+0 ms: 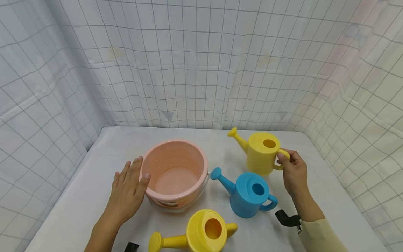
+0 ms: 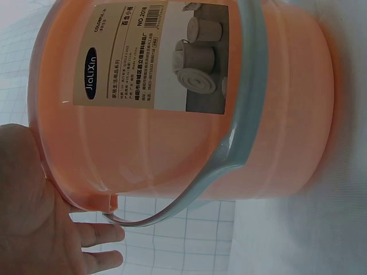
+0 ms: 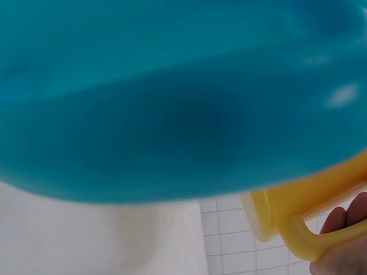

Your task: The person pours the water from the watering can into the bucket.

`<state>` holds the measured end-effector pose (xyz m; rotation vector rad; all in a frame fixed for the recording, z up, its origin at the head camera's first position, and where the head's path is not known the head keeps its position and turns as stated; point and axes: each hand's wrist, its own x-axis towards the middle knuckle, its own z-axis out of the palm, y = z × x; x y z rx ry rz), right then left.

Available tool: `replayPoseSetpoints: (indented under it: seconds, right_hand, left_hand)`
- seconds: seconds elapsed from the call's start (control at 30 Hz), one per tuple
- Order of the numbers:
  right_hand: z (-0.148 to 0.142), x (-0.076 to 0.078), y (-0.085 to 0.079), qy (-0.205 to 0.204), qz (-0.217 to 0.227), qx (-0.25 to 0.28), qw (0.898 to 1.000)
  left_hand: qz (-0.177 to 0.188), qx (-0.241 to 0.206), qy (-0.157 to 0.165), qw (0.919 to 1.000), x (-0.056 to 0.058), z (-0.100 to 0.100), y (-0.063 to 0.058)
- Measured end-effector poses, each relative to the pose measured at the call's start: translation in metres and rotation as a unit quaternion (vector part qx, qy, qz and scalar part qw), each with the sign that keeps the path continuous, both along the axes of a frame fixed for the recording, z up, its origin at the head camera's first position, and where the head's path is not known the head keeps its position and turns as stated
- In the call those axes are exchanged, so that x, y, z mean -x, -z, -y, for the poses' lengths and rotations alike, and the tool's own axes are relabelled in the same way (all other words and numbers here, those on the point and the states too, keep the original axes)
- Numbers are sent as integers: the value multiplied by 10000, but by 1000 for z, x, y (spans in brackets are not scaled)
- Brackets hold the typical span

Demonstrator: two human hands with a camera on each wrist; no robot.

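Note:
My right hand pinches the handle of a yellow watering can at the back right; its spout points left. In the right wrist view, fingers wrap that handle. A blue watering can stands just in front of it and fills most of the right wrist view. My left hand lies with straight fingers along the left side of a pink bucket, thumb at the rim. The left wrist view shows the bucket's label and its pale grey carrying handle.
Another yellow watering can stands at the front middle, spout to the left, partly cut off by the frame. Everything is on a white-covered table. Checked white curtains enclose it at the back and sides.

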<state>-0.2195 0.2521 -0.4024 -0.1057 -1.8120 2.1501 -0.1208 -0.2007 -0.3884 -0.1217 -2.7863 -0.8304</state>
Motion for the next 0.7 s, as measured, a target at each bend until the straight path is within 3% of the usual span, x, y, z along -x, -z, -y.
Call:
replayPoseSetpoints:
  seconds: [0.7]
  right_hand:
    - [0, -7, -26, -28, -13, -225, 9997]
  left_hand:
    - [5, 32, -9, 10000, 1, 0, -1]
